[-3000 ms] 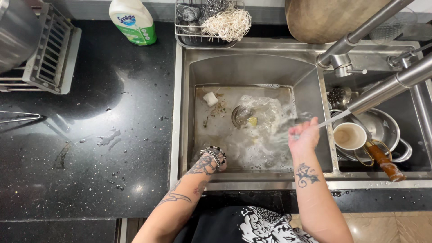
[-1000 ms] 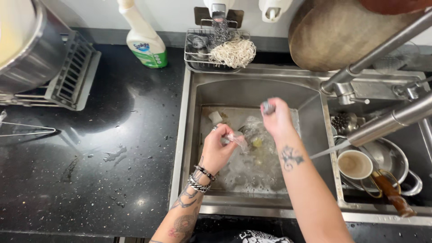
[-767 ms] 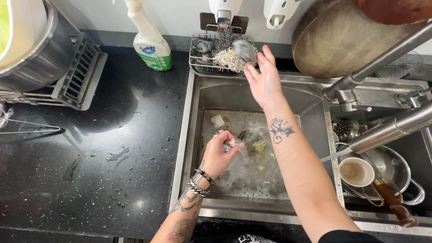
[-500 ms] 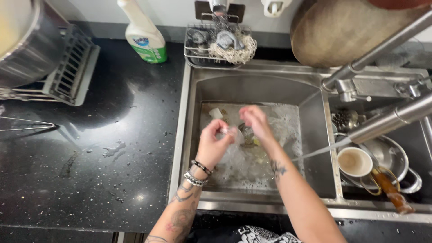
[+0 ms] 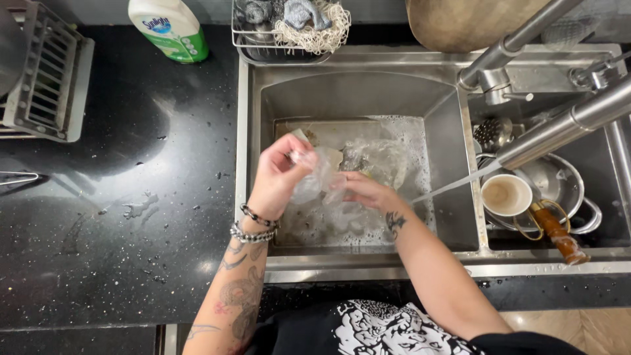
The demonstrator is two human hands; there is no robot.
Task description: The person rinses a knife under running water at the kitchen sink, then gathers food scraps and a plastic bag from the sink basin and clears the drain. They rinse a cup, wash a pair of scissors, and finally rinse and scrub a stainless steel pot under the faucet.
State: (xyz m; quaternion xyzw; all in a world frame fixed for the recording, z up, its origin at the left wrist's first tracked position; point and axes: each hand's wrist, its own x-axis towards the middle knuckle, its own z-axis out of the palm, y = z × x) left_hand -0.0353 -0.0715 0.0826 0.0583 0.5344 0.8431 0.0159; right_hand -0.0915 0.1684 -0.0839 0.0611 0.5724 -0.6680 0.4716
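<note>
- While both hands work over the sink [image 5: 358, 92], I log the head view only; there is no other camera.
- Left hand [image 5: 276, 176] is closed round a clear glass item [image 5: 314, 176], fingers wrapped on its near side. The item sits at frame centre, held above the foamy water.
- Right hand [image 5: 363, 190] touches the same clear glass item from 3 o'clock, fingers curled against it; whether it pinches or only rubs, I cannot tell.
- Step in hand, as I judge it: washing the glass item by hand. Next move likely calls for a firm hold, since wet glass slips.
- Sink basin holds suds and shallow water, plus a second clear piece [image 5: 378, 158] at 1 o'clock of the hands.
- Wire caddy [image 5: 289, 39] at 12 o'clock holds scourers and a net sponge.
- Side basin at 3 o'clock holds a steel pot [image 5: 559, 181], a white cup [image 5: 506, 195] with brown residue, and a brown bottle [image 5: 555, 230] lying tilted.
- Faucet spout [image 5: 565, 125] sends a thin stream toward the hands.
- Dish soap bottle [image 5: 169, 26] stands at 11 o'clock on the black counter [image 5: 131, 217].
</note>
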